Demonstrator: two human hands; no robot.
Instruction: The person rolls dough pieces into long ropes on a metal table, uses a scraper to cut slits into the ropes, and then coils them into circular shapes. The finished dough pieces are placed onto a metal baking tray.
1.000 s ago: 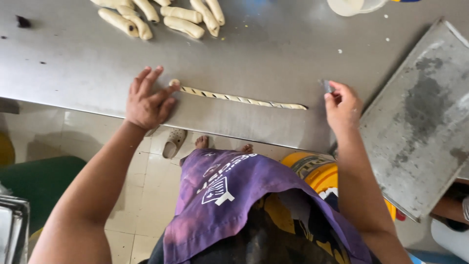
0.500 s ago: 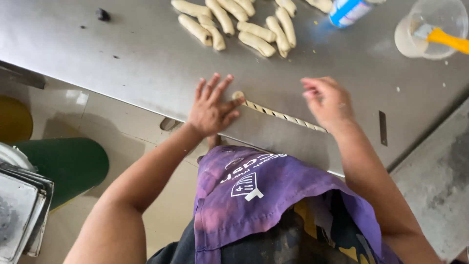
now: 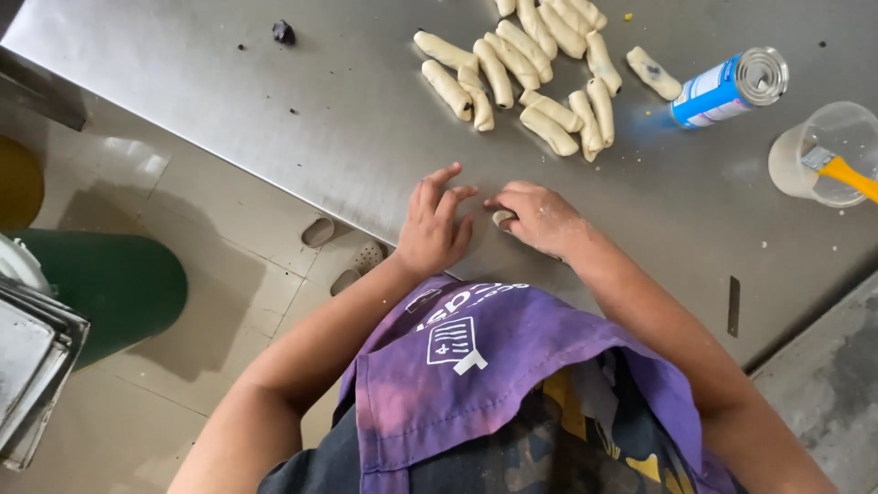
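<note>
Desk: brushed steel desk (image 3: 274, 119).
Dough: small pale dough piece (image 3: 502, 218), near the front edge, mostly hidden under our fingers.
Left hand (image 3: 433, 229): released, fingers spread flat beside the dough.
Right hand (image 3: 540, 218): curled over the dough, fingertips pinching its end.
Technique: we judge light, even pressure best.
Stock: pale dough sticks (image 3: 530, 73), far edge.

About fifteen dough sticks (image 3: 512, 69), one can (image 3: 729, 88), one cup (image 3: 823, 154), one brush (image 3: 846, 170).

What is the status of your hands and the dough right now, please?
Left hand and right hand together at table edge. Dough piece under right fingers. Nothing in the way.
</note>
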